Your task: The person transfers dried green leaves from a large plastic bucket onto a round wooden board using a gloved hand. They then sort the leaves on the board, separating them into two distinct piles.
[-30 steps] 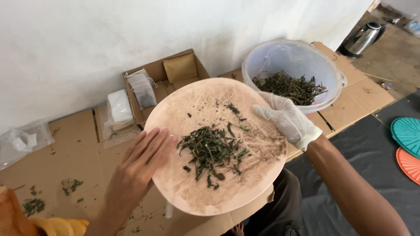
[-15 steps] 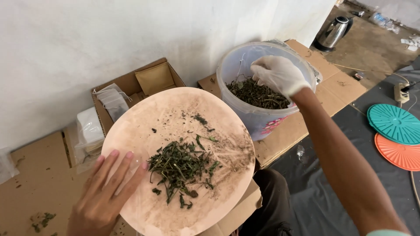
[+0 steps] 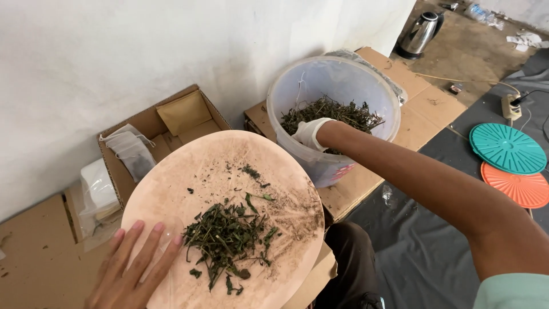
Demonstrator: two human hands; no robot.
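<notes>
Dried green herbs heap on the round tray, 1 flat open left hand at its rim, gloved right hand curled inside the bucket, grasp unclear.

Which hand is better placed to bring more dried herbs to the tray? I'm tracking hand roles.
Right, probably: the gloved right hand is inside the bucket on the dried herbs; the left hand lies flat on the round tray.
</notes>
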